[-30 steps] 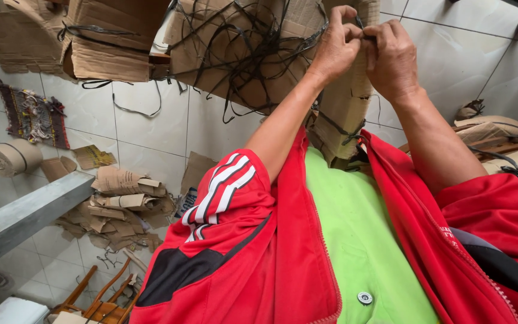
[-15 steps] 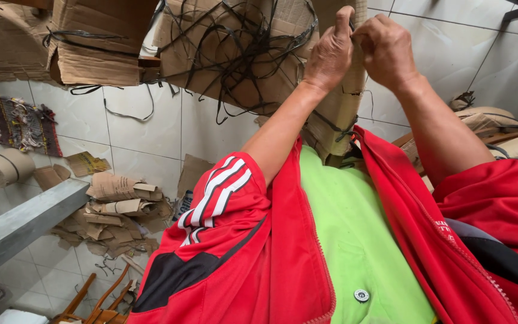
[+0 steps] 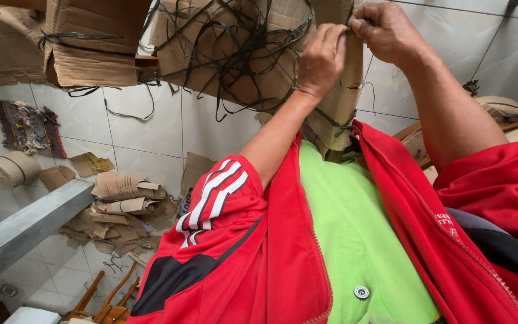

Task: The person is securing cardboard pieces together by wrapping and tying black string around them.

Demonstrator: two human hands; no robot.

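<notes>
Pinching black strap [image 3: 350, 24], fingers [image 3: 337, 36] touching cardboard bundle [image 3: 337, 114]

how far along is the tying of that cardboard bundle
Done: black strapping already loops around the cardboard bundle. In hand: the left hand and right hand pinch a strap end together at the bundle's upper edge, apparently working a knot. Left: loose strap tails hang below, and flattened cardboard lies unbundled on the floor.
</notes>
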